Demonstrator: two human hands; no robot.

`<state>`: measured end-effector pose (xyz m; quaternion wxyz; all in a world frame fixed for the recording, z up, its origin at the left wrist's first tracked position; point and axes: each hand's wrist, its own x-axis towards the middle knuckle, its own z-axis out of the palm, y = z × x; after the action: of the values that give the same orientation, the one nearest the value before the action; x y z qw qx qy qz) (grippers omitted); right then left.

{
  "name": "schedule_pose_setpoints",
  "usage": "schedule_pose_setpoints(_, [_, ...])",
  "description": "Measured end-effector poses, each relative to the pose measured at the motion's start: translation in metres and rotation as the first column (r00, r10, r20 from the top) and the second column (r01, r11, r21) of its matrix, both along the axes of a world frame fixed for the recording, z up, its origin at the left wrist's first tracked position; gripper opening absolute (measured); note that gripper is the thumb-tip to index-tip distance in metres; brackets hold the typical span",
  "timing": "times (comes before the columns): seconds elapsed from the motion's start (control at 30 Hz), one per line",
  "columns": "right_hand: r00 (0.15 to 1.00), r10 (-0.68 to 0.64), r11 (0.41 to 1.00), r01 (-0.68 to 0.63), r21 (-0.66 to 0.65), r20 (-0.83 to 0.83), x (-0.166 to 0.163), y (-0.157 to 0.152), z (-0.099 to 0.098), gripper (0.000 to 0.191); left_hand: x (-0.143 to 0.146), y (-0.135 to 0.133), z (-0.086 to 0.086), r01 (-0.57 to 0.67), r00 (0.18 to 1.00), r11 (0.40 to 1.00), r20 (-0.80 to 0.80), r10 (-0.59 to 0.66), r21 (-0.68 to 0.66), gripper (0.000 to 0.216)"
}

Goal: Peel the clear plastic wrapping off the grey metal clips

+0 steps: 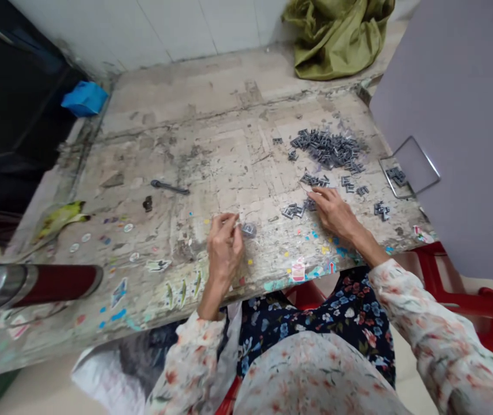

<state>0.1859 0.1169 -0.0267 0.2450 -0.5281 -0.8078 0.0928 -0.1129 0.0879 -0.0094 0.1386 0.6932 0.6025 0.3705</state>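
Observation:
My left hand [224,245] is over the front part of the worn table, its fingers curled in and close together. Right beside its fingertips is a small clear plastic piece with grey in it [249,230]; I cannot tell whether the hand grips it. Whatever may be inside the curled fingers is hidden. My right hand [335,214] has its fingers stretched out, the tips at a few small grey plastic parts [309,204]. Another little group of these grey parts [293,211] lies just left of it. Beyond the hand is a large heap of the same parts [328,148].
A red flask [59,284] lies at the left, with a banana peel [63,220] behind it. A dark rod-shaped tool [170,187] rests mid-table. Green cloth [344,40] sits at the back. A grey panel [458,127] with a wire handle [428,162] blocks the right side.

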Motion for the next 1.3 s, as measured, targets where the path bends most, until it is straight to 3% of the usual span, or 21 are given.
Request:
schedule_pose_setpoints(0.1, [0.999,0.012,0.999,-0.01,-0.048,0.043,-0.01,0.012,0.0,0.023,0.03,-0.016,0.004,0.13,0.981,0.991,0.142,-0.131,0.02,0.025])
schedule_pose_setpoints(0.2, [0.978,-0.1,0.994,0.091,-0.06,-0.18,-0.008,0.003,-0.001,0.02,0.057,-0.027,0.0,0.251,0.907,0.962,0.375,-0.193,-0.111,0.022])
schedule_pose_setpoints(0.3, [0.841,-0.213,0.953,0.065,-0.297,-0.497,-0.003,-0.022,-0.001,0.023,0.082,-0.029,-0.005,0.349,0.744,0.88,0.667,-0.051,-0.321,0.024])
schedule_pose_setpoints(0.37, [0.735,-0.263,0.874,-0.093,-0.476,-0.625,-0.002,-0.04,0.003,0.028,0.097,-0.026,-0.008,0.462,0.577,0.784,0.812,0.089,-0.415,0.035])
schedule_pose_setpoints(0.47, [0.633,-0.32,0.743,-0.294,-0.602,-0.705,-0.003,-0.062,0.008,0.034,0.114,-0.025,-0.009,0.655,0.387,0.625,0.899,0.207,-0.426,0.041])
schedule_pose_setpoints(0.57, [0.575,-0.424,0.675,-0.314,-0.667,-0.7,-0.004,-0.074,0.01,0.038,0.12,-0.031,-0.009,0.687,0.401,0.577,0.893,0.205,-0.441,0.039])
schedule_pose_setpoints(0.7, [0.533,-0.513,0.667,-0.245,-0.703,-0.673,-0.007,-0.084,0.008,0.039,0.117,-0.046,-0.01,0.656,0.473,0.555,0.851,0.228,-0.512,0.041])
schedule_pose_setpoints(0.8, [0.593,-0.463,0.71,-0.197,-0.676,-0.659,-0.008,-0.089,0.008,0.032,0.116,-0.052,-0.012,0.666,0.456,0.516,0.841,0.29,-0.539,0.041])
schedule_pose_setpoints(0.87, [0.719,-0.339,0.796,-0.125,-0.593,-0.607,-0.003,-0.087,0.011,0.023,0.118,-0.053,-0.013,0.66,0.429,0.522,0.841,0.329,-0.541,0.04])
schedule_pose_setpoints(0.93, [0.854,-0.24,0.913,0.038,-0.406,-0.462,0.007,-0.079,0.012,0.019,0.121,-0.053,-0.014,0.648,0.416,0.536,0.841,0.345,-0.541,0.039])
schedule_pose_setpoints(1.0, [0.935,-0.244,0.964,0.204,-0.171,-0.258,0.018,-0.066,0.012,0.021,0.125,-0.054,-0.015,0.632,0.408,0.554,0.84,0.358,-0.543,0.037])
schedule_pose_setpoints(1.07, [0.951,-0.307,0.951,0.304,-0.056,-0.049,0.024,-0.052,0.01,0.023,0.129,-0.055,-0.016,0.609,0.394,0.578,0.839,0.375,-0.544,0.037])
schedule_pose_setpoints(1.17, [0.885,-0.429,0.901,0.434,0.01,0.184,0.019,-0.038,0.006,0.023,0.133,-0.058,-0.016,0.567,0.374,0.628,0.846,0.38,-0.533,0.036])
schedule_pose_setpoints(1.3, [0.829,-0.467,0.865,0.5,-0.033,0.309,0.003,-0.039,0.007,0.017,0.132,-0.061,-0.015,0.562,0.365,0.623,0.839,0.405,-0.545,0.036])
